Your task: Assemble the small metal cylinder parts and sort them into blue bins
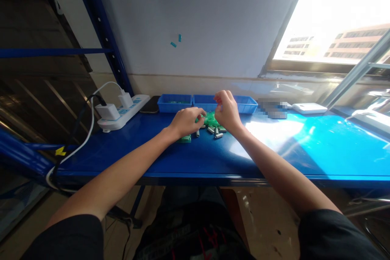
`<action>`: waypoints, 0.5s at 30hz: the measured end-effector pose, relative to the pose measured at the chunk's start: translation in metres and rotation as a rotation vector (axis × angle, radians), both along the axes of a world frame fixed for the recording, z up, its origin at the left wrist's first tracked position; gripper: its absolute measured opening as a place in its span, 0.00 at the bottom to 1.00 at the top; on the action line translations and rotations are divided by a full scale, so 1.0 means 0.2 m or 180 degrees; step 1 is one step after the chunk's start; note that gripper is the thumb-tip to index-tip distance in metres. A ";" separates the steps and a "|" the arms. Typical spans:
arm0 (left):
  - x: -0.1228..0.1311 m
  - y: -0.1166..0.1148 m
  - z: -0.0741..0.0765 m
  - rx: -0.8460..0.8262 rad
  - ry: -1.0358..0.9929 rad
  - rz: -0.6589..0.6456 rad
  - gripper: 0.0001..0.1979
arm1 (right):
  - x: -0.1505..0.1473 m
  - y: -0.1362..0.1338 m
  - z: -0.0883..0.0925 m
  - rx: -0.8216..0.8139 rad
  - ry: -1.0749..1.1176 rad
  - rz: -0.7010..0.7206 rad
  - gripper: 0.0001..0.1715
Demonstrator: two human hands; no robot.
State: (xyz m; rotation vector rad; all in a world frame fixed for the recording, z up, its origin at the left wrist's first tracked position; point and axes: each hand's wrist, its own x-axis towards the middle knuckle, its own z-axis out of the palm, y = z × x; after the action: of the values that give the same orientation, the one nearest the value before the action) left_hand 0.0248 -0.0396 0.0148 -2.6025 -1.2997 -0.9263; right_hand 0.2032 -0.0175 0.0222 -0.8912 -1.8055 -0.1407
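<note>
My left hand [188, 122] is closed, its thumb and fingertips bent together just left of a pile of green pieces [211, 119]. Whatever it pinches, if anything, is too small to make out. Raised a little over the pile's right side, my right hand [227, 111] has its fingers curled in, and their contents are hidden. Several small silver metal pieces [218, 135] lie on the blue table between the hands. Under my left hand a flat green piece [185, 139] shows in part.
Behind the hands stand a blue bin [175, 108] with small pieces inside and a longer blue bin [248, 105]. A dark phone [149, 105] lies beside a white power strip [123, 114] with plugs and cables. A white device [309, 108] sits at the right.
</note>
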 end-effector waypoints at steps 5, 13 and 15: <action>-0.05 0.04 0.03 0.0237 -0.0611 0.0266 0.10 | 0.00 0.00 0.00 -0.0010 0.0118 -0.0083 0.25; -0.07 0.04 0.05 0.0400 -0.0798 0.0337 0.10 | 0.00 -0.01 0.00 0.0073 0.0091 -0.0250 0.29; -0.06 0.03 0.05 0.0363 -0.0769 0.0336 0.10 | 0.00 -0.02 0.01 0.0125 0.0059 -0.0236 0.31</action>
State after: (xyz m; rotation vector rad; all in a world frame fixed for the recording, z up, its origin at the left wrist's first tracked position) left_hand 0.0124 -0.0333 0.0250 -2.3699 -1.3763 -1.2866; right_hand 0.2031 -0.0215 0.0235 -0.9289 -1.7476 -0.2139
